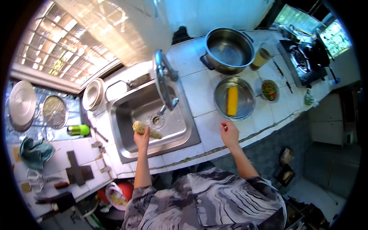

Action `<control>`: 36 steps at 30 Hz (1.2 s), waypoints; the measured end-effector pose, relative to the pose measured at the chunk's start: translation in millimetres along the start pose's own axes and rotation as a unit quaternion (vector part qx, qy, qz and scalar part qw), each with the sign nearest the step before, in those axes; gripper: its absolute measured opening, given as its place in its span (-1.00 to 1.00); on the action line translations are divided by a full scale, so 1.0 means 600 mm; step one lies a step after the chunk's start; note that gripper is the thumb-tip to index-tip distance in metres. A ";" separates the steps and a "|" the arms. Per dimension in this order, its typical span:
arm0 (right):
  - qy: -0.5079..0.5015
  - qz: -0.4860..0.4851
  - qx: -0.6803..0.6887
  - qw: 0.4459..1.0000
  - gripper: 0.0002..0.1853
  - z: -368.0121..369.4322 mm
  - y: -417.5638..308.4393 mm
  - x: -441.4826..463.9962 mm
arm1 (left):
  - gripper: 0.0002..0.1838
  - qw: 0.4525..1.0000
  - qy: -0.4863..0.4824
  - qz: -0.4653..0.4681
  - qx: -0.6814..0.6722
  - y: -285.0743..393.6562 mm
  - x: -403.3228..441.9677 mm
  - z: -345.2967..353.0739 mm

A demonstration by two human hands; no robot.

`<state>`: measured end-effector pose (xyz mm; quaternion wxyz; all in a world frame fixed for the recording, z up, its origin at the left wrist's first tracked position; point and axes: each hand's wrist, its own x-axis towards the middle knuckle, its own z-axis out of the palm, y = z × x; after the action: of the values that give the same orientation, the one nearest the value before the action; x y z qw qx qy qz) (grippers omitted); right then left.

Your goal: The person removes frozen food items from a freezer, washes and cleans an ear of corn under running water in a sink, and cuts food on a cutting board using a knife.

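Observation:
My left hand (142,138) is wrapped round a pale, elongated vegetable (154,133) over the front part of the steel sink (119,134). Near the front edge of the tiled counter, my right hand (229,132) hovers with its fingers curled in; whether anything small is between them is hidden. Just beyond that hand, a yellow corn cob (232,100) lies in a round metal pan (247,100). A running or chrome faucet (163,110) reaches over the sink.
A large pot (230,50) stands behind the pan, beside a glass jar (261,57). A bowl of chopped vegetables (270,91), a knife (283,76) and a gas stove (301,61) are to the right. Stacked plates (93,94) and a green bottle (78,130) are left.

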<state>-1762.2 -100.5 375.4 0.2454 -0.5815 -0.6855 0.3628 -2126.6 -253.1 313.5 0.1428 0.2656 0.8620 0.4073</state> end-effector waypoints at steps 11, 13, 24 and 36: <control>-0.345 -0.125 0.203 0.908 -0.60 0.201 -0.169 0.002 | -0.42 0.907 -0.039 -0.233 -0.348 0.135 -0.028 -0.024; -0.492 0.023 0.237 0.837 -0.61 0.209 -0.208 0.013 | -0.41 0.892 -0.056 -0.238 -0.380 0.150 -0.038 -0.035; -0.369 -0.185 0.330 0.849 -0.70 0.282 -0.264 -0.051 | -0.46 0.998 0.052 0.039 -0.018 0.173 -0.085 -0.085; -0.451 -0.008 0.545 0.707 -0.64 0.259 -0.327 -0.079 | -0.62 0.860 -0.137 0.041 -0.490 0.214 -0.062 -0.176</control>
<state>-1992.1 -191.4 437.3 0.1842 -0.1080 -0.4024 0.8902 -2101.2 -272.6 480.8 0.3540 0.2498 0.5116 0.7420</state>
